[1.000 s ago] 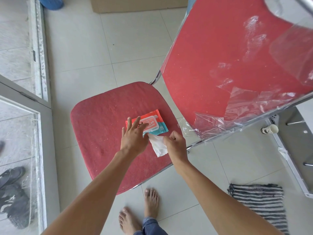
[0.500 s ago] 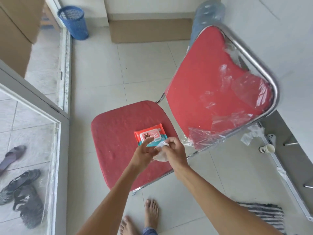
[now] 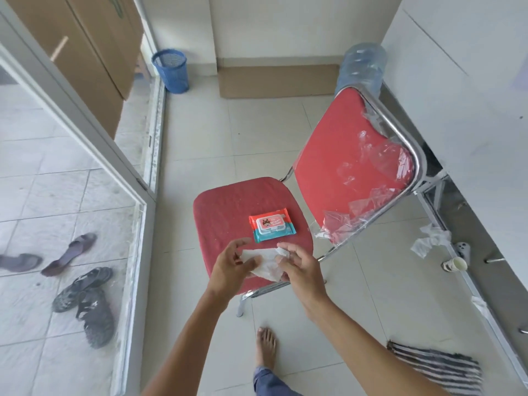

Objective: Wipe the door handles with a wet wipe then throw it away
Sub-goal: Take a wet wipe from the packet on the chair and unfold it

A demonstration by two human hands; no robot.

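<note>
A white wet wipe (image 3: 264, 262) is stretched between both hands above the front edge of the red chair seat (image 3: 225, 212). My left hand (image 3: 233, 268) pinches its left end, and my right hand (image 3: 300, 267) pinches its right end. The orange and teal wipe pack (image 3: 271, 228) lies shut on the seat just beyond my hands. A blue mesh bin (image 3: 171, 71) stands on the floor at the far left by the wall. No door handle shows in this view.
A glass door with a grey frame (image 3: 85, 130) stands open on the left, with sandals (image 3: 83, 298) behind it. The chair back (image 3: 351, 170) carries torn plastic. A water jug (image 3: 361, 67), a paper cup (image 3: 454, 264) and a striped rag (image 3: 437, 367) are on the right.
My left hand left the pack and took hold of the wipe. Both hands pulled back from the pack and spread the wipe out. The view rose and widened.
</note>
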